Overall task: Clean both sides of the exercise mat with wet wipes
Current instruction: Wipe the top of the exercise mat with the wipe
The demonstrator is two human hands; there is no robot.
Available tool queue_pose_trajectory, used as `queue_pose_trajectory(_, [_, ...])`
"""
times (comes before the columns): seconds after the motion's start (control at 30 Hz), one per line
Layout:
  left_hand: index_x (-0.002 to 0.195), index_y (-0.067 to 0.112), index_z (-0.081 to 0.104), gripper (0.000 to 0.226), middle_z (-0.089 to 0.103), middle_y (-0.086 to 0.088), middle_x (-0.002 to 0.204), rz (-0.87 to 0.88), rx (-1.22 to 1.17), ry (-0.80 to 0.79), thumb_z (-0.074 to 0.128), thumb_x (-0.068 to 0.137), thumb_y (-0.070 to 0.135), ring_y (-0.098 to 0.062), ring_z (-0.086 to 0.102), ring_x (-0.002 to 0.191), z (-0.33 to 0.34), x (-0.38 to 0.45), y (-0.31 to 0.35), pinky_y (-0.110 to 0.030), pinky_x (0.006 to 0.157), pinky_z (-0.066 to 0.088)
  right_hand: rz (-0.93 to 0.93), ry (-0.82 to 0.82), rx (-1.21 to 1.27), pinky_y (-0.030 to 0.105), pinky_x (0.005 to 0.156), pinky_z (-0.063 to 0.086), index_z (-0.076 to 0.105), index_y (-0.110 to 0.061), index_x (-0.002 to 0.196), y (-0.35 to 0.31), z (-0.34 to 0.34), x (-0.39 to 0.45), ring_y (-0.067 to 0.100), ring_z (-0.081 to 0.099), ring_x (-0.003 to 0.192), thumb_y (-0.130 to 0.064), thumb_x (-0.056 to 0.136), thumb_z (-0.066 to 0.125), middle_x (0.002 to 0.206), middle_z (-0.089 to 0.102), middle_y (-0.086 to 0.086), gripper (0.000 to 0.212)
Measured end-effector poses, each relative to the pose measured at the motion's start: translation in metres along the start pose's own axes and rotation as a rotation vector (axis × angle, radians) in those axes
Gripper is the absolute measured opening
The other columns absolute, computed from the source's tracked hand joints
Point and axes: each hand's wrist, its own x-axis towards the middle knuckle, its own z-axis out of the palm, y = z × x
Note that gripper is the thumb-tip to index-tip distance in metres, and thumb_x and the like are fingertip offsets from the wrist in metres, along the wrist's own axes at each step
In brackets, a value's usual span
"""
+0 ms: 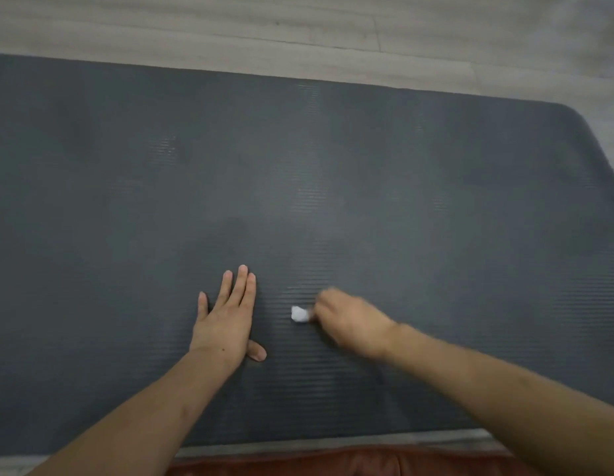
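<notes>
Head view: exercise mat (333, 173), dark grey ribbed foam with a rounded corner, is lying flat on a pale wood-grain floor (298, 29). Left hand (226, 321) is resting palm-down on the mat, fingers straight and lightly spread. Right hand (350, 321), blurred, is pinching a crumpled white wet wipe (299, 315) against the mat, just beside the left hand.

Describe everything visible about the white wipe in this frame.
The wipe is a small white wad, crumpled rather than spread flat, looking like soft tissue. It sits on the dark ribbed exercise mat, near its front edge, pinched at the fingertips of the motion-blurred right hand. Only the part sticking out leftward shows; the rest is hidden.
</notes>
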Motion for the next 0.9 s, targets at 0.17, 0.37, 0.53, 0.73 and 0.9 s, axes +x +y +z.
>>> queue_pose_trajectory(0.17, [0.157, 0.015, -0.030, 0.147, -0.045, 0.004, 0.160, 0.001, 0.025, -0.003, 0.086, 0.075, 0.051, -0.020, -0.034, 0.151, -0.003, 0.000, 0.002, -0.059, 0.127, -0.001, 0.546, 0.323, -0.031, 0.048, 0.072, 0.054, 0.062, -0.002, 0.087, 0.071, -0.021, 0.073, 0.039, 0.058, 0.078, 0.005, 0.086, 0.061, 0.086, 0.056, 0.017, 0.007])
queue_pose_trajectory(0.37, [0.158, 0.017, -0.029, 0.147, -0.044, 0.006, 0.160, -0.012, -0.004, -0.002, 0.089, 0.074, 0.044, -0.019, -0.035, 0.151, 0.001, -0.001, 0.001, -0.059, 0.127, -0.003, -0.101, -0.121, 0.105, 0.041, 0.073, 0.051, 0.053, -0.011, 0.102, -0.037, -0.001, -0.005, 0.027, 0.052, 0.086, -0.013, 0.101, 0.050, 0.096, 0.051, 0.007, 0.004])
queue_pose_trajectory(0.53, [0.157, 0.016, -0.030, 0.147, -0.044, 0.005, 0.160, -0.017, 0.026, -0.005, 0.088, 0.075, 0.048, -0.020, -0.034, 0.151, -0.002, 0.001, 0.002, -0.059, 0.127, -0.003, 0.139, 0.201, -0.094, 0.044, 0.067, 0.053, 0.054, -0.008, 0.088, 0.062, -0.026, 0.078, 0.034, 0.054, 0.078, -0.010, 0.089, 0.046, 0.086, 0.055, 0.015, 0.008])
queue_pose_trajectory(0.73, [0.158, 0.017, -0.029, 0.147, -0.044, 0.006, 0.160, -0.026, 0.013, -0.005, 0.089, 0.074, 0.044, -0.019, -0.034, 0.151, 0.000, 0.001, 0.003, -0.059, 0.127, -0.002, 0.220, 0.172, 0.037, 0.045, 0.073, 0.049, 0.055, -0.006, 0.092, 0.001, 0.002, 0.055, 0.034, 0.054, 0.076, 0.004, 0.084, 0.060, 0.088, 0.054, 0.015, 0.014])
queue_pose_trajectory(0.9, [0.158, 0.018, -0.029, 0.148, -0.045, 0.007, 0.159, -0.024, 0.011, 0.002, 0.089, 0.074, 0.045, -0.018, -0.035, 0.151, 0.002, 0.001, 0.003, -0.059, 0.127, -0.003, -0.223, -0.039, 0.031, 0.036, 0.066, 0.046, 0.058, -0.008, 0.093, -0.033, 0.004, 0.003, 0.025, 0.051, 0.080, -0.012, 0.098, 0.056, 0.093, 0.054, 0.009, 0.007])
